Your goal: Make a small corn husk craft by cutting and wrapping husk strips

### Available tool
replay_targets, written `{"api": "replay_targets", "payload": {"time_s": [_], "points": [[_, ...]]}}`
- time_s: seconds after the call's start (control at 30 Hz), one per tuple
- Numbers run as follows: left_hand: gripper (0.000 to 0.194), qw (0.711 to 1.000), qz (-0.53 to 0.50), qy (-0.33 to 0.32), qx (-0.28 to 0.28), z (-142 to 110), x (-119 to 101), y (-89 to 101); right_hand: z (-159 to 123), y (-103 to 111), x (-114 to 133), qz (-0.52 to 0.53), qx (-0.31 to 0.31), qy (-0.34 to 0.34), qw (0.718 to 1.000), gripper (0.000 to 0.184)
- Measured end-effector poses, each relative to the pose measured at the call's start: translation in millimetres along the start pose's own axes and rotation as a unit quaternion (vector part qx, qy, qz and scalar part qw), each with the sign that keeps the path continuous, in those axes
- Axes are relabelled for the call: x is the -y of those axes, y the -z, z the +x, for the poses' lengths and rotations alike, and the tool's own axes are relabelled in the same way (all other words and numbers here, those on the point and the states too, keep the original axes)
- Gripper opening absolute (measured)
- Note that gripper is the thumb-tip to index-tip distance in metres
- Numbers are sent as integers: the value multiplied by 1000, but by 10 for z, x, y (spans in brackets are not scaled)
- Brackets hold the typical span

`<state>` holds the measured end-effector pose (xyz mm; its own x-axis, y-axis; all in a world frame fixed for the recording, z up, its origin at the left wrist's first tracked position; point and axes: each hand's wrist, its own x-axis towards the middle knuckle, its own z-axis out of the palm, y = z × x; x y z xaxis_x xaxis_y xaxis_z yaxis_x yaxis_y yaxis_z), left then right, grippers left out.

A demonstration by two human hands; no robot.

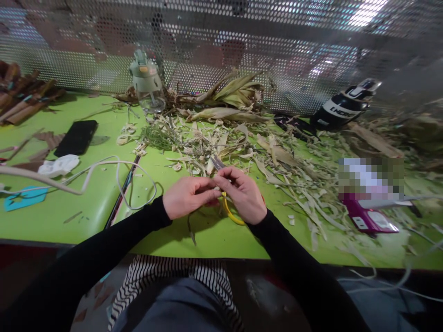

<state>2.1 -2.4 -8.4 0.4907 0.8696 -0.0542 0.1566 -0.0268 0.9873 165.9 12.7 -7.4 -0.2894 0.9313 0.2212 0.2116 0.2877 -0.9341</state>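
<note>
My left hand (185, 197) and my right hand (245, 196) meet over the front part of the green table. The fingers of my left hand are pinched on a thin dry strip (191, 232), and its end hangs down below the hand. My right hand is closed around scissors (231, 214) with a yellow handle loop, their blades pointing away past the fingers. Its thumb and index finger also pinch close to the left fingertips; what lies between them is mostly covered. Cut husk scraps (200, 143) are scattered just beyond both hands.
Whole dry corn husks (238, 94) lie at the back by a perforated metal screen (214, 55). A clear bottle (149, 85) and a black bottle (342, 107) stand or lean there. Left are a black phone (76, 137) and a white cable (119, 161); right, a magenta phone (368, 219).
</note>
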Motion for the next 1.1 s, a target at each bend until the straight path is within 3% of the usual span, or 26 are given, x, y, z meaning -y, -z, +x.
{"api": "replay_targets", "payload": {"time_s": [0.17, 0.3, 0.4, 0.53, 0.6, 0.73, 0.9, 1.0, 1.1], "points": [[26, 989, -133, 24, -57, 46, -37, -13, 28, 57, -12, -15, -4, 27, 1000, 16], [22, 981, -159, 45, -104, 54, -41, 8, 19, 71, -26, -20, -26, 42, 999, 11], [21, 982, -157, 42, -98, 53, -31, 6, 4, 41, -33, 20, 10, 19, 1000, 16], [21, 990, -109, 11, -87, 37, -29, 1, -19, 5, -25, 63, 52, -3, 997, 21], [22, 995, -20, -28, -99, 21, -41, 25, -24, 9, -14, 45, 34, 14, 998, 22], [18, 976, 150, -103, -116, -2, -77, 103, -21, 44, 8, 17, 20, 30, 999, 30], [20, 989, 56, -77, -112, 7, -91, 129, -25, 46, -8, 24, 56, 15, 998, 18], [21, 990, 74, -67, -101, 0, -110, 124, -33, 33, -11, 40, 32, 29, 998, 17], [23, 993, 69, -48, -78, -11, -128, 128, -29, 45, 13, 38, 56, 34, 997, 21]]}}
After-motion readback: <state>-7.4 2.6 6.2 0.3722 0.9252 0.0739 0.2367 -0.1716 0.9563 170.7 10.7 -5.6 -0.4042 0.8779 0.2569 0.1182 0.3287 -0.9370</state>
